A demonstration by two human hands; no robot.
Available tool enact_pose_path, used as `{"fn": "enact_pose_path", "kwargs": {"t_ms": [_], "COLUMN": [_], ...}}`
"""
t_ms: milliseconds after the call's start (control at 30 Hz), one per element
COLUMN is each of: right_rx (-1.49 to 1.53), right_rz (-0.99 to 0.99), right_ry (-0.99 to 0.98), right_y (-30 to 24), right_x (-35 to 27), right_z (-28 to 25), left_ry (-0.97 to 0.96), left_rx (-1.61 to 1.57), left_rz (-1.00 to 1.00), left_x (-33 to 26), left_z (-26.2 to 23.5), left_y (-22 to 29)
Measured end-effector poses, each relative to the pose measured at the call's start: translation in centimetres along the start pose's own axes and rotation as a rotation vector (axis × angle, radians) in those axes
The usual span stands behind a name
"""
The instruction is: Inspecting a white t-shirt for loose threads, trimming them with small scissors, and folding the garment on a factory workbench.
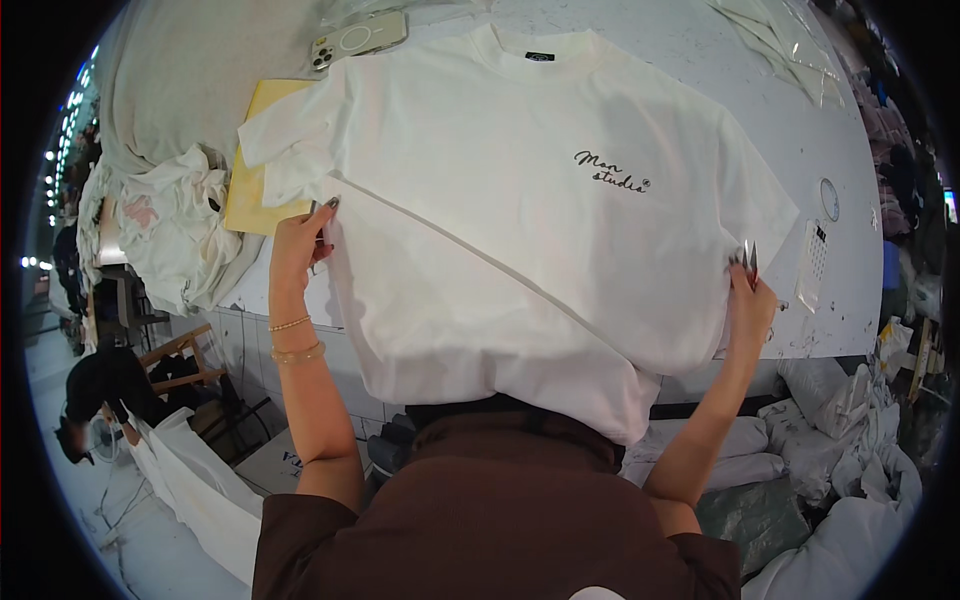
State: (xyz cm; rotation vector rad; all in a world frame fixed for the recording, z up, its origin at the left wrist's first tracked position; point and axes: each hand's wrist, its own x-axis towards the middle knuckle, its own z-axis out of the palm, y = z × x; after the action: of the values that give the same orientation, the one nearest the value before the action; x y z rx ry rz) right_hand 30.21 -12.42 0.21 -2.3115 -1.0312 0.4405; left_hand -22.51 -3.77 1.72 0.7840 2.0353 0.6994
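A white T-shirt [480,150] lies spread front side up on the white table [850,290], with dark script on its chest. Its lower edge hangs over the near side of the table against my body. My left hand [300,240] pinches the shirt's left side just below the sleeve. Over at the right side seam, my right hand [752,295] holds a small pair of thread snips [749,258], blades pointing away from me, and its fingers touch the fabric. A thin diagonal ridge crosses the shirt from near my left hand toward the lower right.
A phone [360,40] lies beyond the left shoulder. Yellow sheet material [250,195] sits partly under the left sleeve, beside crumpled white garments [180,225]. Clear plastic [785,45] is at the far right. Stuffed bags [820,400] fill the lower right. A person [110,390] bends at the left.
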Motion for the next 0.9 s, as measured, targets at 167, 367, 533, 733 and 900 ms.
{"fn": "enact_pose_path", "kwargs": {"t_ms": [167,367,533,733,900], "right_rx": [0.624,0.926,0.897,0.832,0.571], "right_rz": [0.324,-0.046,-0.206,-0.328,-0.261], "right_ry": [-0.08,0.337,0.38,0.353,0.413], "right_y": [-3.4,-5.0,-6.1,-9.3,-10.9], "right_x": [2.4,7.6,10.7,22.6,30.4], "right_z": [1.8,-2.5,-7.2,-6.5,-1.5], "left_ry": [-0.123,-0.152,-0.2,-0.217,-0.194], "left_rx": [-0.236,-0.707,-0.807,-0.748,-0.756], "left_rz": [0.097,0.5,0.553,0.627,0.658], "left_x": [0.5,1.7,1.1,4.7,9.4], "left_z": [0.8,-3.6,-3.6,-2.5,1.7], "left_y": [0.9,2.7,4.9,9.7,14.1]}}
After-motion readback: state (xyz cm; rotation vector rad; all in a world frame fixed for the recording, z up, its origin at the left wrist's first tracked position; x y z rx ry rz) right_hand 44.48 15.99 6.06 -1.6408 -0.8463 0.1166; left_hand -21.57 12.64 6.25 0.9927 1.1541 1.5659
